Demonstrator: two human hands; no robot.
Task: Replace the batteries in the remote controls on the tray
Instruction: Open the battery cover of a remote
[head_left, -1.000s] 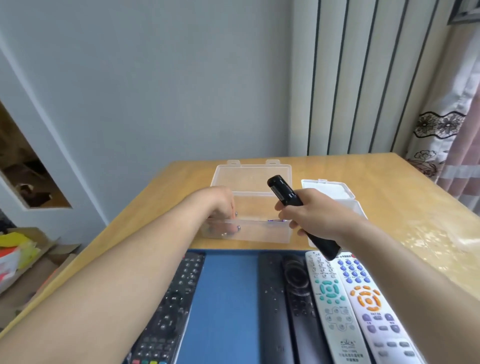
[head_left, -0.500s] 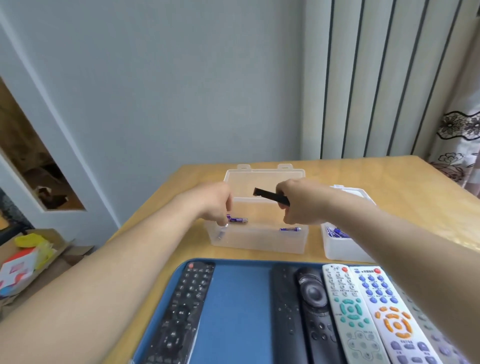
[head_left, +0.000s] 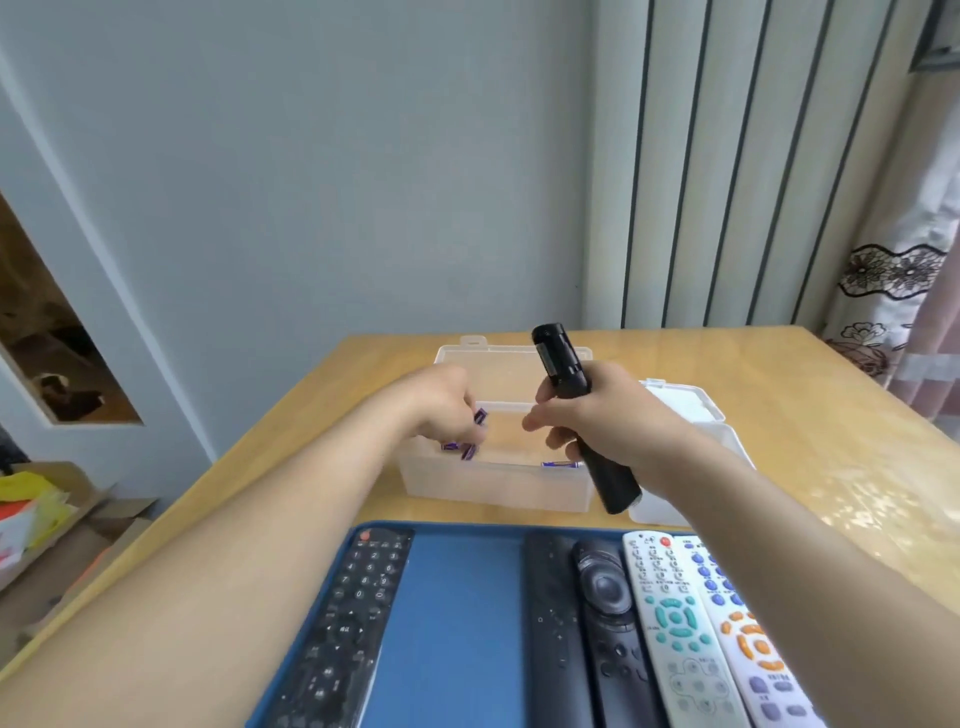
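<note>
Black remote (head_left: 563, 374) sits tilted in your right hand (head_left: 608, 415), fingers wrapped round it; your left hand (head_left: 441, 405) pinches a purple battery (head_left: 479, 415) inside the clear box (head_left: 493, 488).

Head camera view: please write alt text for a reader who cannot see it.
A person's right hand grips a black remote tilted above a wooden table, while the left hand pinches a purple battery over an open clear box holding more batteries. Other remotes lie on a blue tray nearer the camera.
</note>
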